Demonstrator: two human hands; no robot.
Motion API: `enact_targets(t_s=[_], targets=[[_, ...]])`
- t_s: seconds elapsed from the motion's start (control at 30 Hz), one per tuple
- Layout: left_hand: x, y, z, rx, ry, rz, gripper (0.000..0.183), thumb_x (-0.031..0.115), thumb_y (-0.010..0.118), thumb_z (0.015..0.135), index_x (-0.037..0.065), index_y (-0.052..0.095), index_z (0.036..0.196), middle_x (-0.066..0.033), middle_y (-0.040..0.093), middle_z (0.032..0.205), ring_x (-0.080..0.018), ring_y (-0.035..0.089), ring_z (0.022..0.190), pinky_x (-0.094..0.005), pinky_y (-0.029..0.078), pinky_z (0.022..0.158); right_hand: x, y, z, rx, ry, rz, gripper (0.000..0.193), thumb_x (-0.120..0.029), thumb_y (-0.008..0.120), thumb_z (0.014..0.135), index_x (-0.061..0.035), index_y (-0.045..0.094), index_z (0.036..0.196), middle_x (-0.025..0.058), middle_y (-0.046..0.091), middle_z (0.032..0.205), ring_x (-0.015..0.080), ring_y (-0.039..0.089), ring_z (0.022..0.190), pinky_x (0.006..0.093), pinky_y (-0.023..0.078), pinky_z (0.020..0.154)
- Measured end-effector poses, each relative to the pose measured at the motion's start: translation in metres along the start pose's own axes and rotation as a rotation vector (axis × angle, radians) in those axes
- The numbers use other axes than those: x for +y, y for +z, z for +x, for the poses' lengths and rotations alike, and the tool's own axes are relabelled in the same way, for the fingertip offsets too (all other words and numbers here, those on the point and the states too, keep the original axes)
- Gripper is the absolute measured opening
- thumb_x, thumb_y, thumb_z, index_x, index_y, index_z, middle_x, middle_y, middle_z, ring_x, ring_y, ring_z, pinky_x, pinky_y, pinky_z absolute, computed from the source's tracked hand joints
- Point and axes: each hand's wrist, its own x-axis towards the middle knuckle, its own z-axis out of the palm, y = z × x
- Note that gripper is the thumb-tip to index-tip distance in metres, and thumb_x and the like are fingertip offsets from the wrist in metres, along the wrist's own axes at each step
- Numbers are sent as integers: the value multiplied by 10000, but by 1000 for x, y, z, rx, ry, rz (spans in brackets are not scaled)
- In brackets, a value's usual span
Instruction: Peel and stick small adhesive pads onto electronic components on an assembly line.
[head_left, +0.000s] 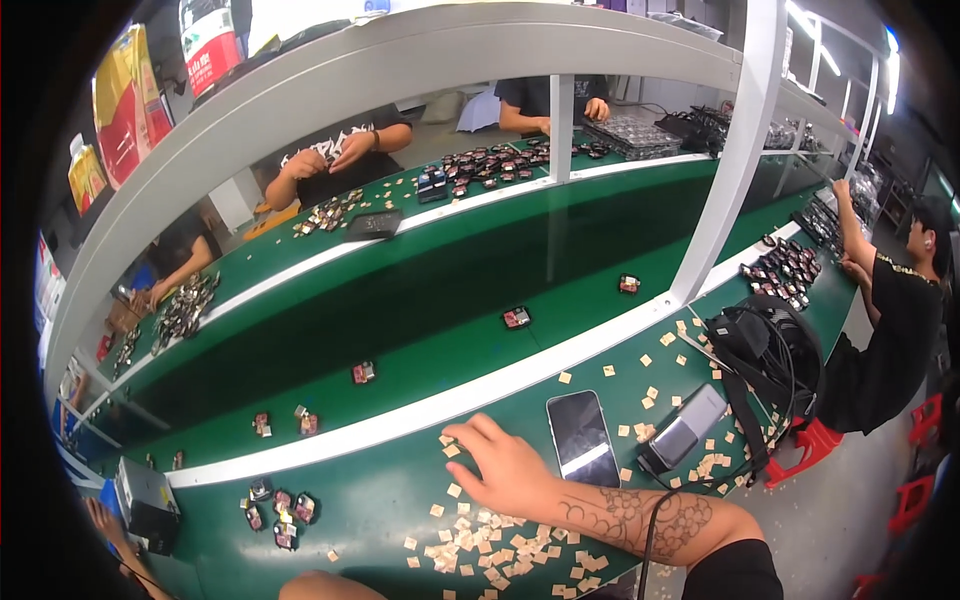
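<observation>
My right hand point(500, 468) reaches over the green bench from the lower right, its patterned forearm lying across the worktop. Thumb and forefinger are spread, and the forefinger tip is at a small beige square piece point(451, 451). No grip on it shows. Under and beside the wrist lies a scattered heap of the same beige squares point(492, 548). A black phone point(584, 438) lies just right of the hand. To its left sits a small group of black-and-red parts point(283, 506). Bare skin shows at the lower edge, but my left hand is out of sight.
A green conveyor belt point(440, 362) carrying several parts runs behind a white rail point(400, 412). A white post point(728, 160) rises at the right. A grey boxy device point(690, 425) and a black fan-like thing with cables point(765, 350) occupy the right side. Co-workers sit around.
</observation>
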Motion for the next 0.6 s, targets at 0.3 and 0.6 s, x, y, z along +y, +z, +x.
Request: enact_targets(t_s=[0.3, 0.6], targets=[[51, 15, -32, 355, -35, -198, 155, 201, 642, 1028, 76, 700, 1099, -161, 727, 1156, -284, 715, 964, -410, 551, 764, -5, -7, 10, -39, 13, -13, 390, -149, 771, 949, -69, 647, 1311, 146, 654, 1126, 340, 749, 998, 429, 613, 795], [68, 3, -17, 449, 52, -452, 79, 119, 702, 988, 107, 730, 915, -93, 772, 1009, -213, 722, 862, -317, 539, 644, -10, -10, 8, -86, -7, -32, 368, -155, 742, 971, -59, 623, 1306, 126, 648, 1133, 328, 758, 880, 448, 613, 725]])
